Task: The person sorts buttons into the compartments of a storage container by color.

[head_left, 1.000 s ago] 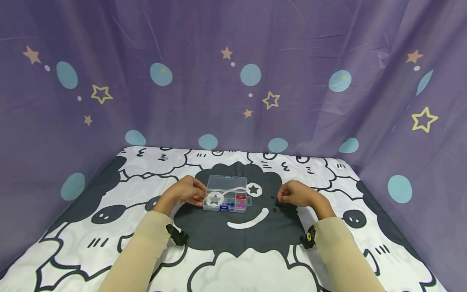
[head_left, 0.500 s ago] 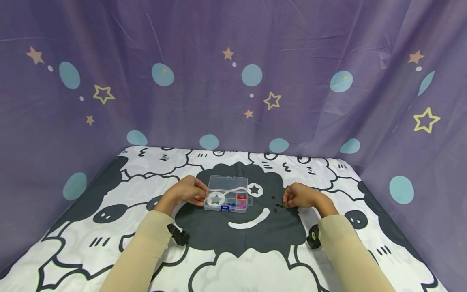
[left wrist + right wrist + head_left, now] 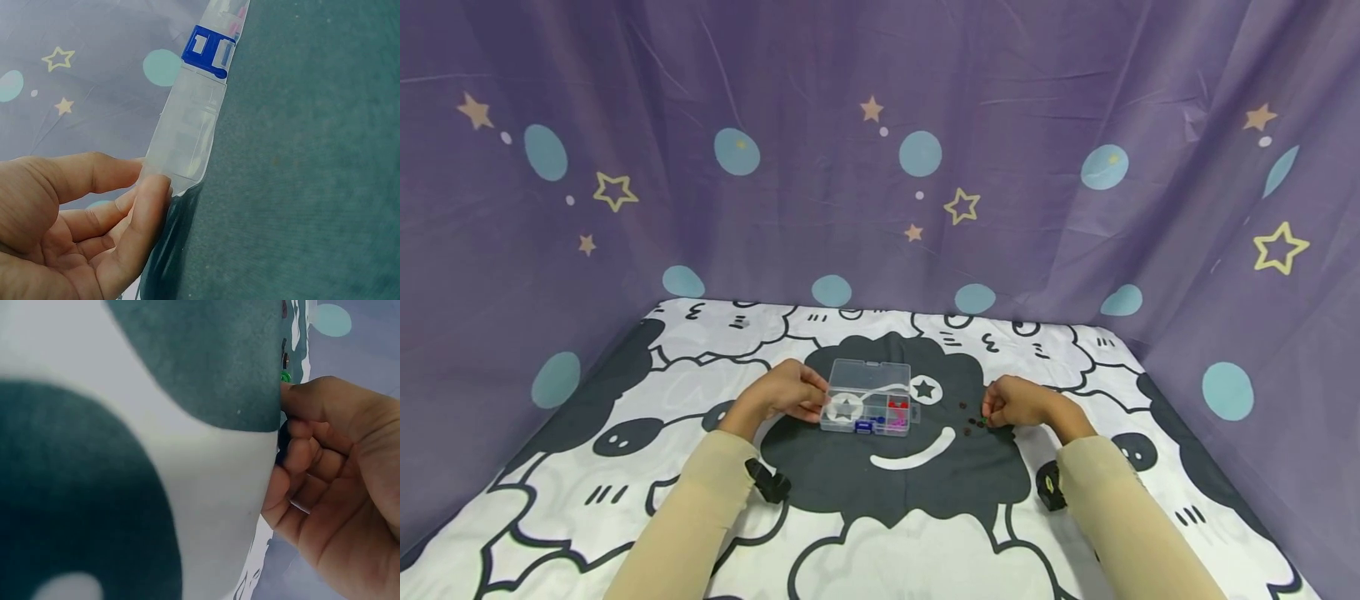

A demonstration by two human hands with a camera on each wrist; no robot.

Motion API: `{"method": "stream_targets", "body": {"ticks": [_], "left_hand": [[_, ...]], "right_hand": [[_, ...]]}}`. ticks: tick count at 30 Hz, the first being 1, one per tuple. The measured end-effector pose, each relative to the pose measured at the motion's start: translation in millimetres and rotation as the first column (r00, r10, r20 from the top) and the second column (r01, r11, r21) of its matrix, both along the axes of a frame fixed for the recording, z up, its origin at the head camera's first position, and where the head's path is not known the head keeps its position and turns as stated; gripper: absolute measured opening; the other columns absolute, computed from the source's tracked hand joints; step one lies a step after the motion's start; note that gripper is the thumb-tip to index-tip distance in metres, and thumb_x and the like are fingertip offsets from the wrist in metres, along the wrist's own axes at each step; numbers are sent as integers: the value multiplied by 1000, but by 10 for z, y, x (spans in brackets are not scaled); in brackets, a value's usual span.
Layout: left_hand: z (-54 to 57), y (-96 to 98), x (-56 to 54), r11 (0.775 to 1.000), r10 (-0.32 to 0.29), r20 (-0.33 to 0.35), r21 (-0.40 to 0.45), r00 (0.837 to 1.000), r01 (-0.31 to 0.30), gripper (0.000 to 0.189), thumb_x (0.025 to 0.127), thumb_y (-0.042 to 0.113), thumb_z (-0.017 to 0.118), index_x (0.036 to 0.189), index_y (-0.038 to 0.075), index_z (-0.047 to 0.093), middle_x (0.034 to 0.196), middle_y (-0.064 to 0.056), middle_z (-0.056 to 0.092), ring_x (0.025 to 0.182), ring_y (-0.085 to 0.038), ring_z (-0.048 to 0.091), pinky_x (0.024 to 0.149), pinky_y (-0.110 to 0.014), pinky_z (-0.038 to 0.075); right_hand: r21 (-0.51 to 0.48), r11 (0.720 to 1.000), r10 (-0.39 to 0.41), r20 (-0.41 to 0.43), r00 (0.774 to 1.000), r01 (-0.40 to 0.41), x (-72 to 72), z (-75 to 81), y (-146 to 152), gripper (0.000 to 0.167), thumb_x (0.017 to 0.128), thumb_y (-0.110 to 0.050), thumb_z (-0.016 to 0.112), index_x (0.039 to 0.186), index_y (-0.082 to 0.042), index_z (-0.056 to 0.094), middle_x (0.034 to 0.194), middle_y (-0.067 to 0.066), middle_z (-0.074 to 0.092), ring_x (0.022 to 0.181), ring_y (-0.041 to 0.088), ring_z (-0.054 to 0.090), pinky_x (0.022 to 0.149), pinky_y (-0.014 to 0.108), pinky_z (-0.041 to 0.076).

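Observation:
A clear plastic compartment box point(image 3: 178, 134) stands on the dark patch of the cloth, its lid point(image 3: 868, 377) raised at the back. Red pieces point(image 3: 897, 405), pink pieces point(image 3: 896, 422) and blue pieces point(image 3: 876, 420) lie in separate compartments. My left hand point(image 3: 787, 392) grips the box's left end between thumb and fingers. To the right of the box, my right hand point(image 3: 1013, 402) rests low with curled fingers, fingertips down at the cloth. A small round green piece point(image 3: 286, 376) shows right at its thumb tip. I cannot tell whether the fingers pinch anything.
Several small dark-brown pieces point(image 3: 967, 432) lie scattered on the cloth between the box and the right hand. A blue latch point(image 3: 209, 51) sits on the box's front. Behind the patterned cloth point(image 3: 917, 554) hangs a purple curtain point(image 3: 820, 200).
My right hand has shifted slightly right, uncovering small dark pieces and the green one on the cloth. Over the last half second it barely moves. The left hand stays on the box.

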State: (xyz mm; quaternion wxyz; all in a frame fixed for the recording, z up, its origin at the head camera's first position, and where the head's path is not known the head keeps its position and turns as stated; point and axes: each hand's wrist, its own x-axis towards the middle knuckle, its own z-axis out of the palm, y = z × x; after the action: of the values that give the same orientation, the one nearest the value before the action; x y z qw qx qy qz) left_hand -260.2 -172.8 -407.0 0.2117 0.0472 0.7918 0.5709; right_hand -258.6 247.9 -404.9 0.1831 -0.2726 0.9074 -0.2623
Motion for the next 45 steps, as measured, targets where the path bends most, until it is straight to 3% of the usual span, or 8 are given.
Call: {"method": "stream_targets", "body": {"ticks": [13, 28, 45], "left_hand": [[-26, 3, -11, 1000, 7, -8, -15, 1000, -7, 28, 89, -6, 70, 114, -15, 63, 84, -15, 64, 67, -19, 66, 65, -34, 65], [-8, 7, 1, 1000, 16, -1, -6, 1000, -16, 28, 89, -7, 69, 115, -16, 63, 84, -14, 65, 68, -19, 65, 66, -35, 65], [-1, 7, 3, 1000, 2, -2, -9, 1000, -2, 28, 90, -7, 69, 116, -16, 62, 87, -15, 64, 70, -20, 65, 66, -35, 65]], "right_hand": [[12, 1000, 21, 0, 1000, -21, 14, 34, -11, 9, 91, 4, 63, 87, -3, 69, 71, -4, 61, 63, 8, 51, 58, 22, 44], [15, 1000, 18, -80, 997, -17, -54, 55, -41, 12, 94, -2, 62, 85, -9, 66, 66, -9, 51, 58, 6, 46, 55, 22, 41], [60, 997, 49, -152, 987, -40, -87, 305, -269, 11, 97, -4, 60, 89, -6, 67, 73, -5, 56, 66, 9, 49, 65, 26, 45]]}}
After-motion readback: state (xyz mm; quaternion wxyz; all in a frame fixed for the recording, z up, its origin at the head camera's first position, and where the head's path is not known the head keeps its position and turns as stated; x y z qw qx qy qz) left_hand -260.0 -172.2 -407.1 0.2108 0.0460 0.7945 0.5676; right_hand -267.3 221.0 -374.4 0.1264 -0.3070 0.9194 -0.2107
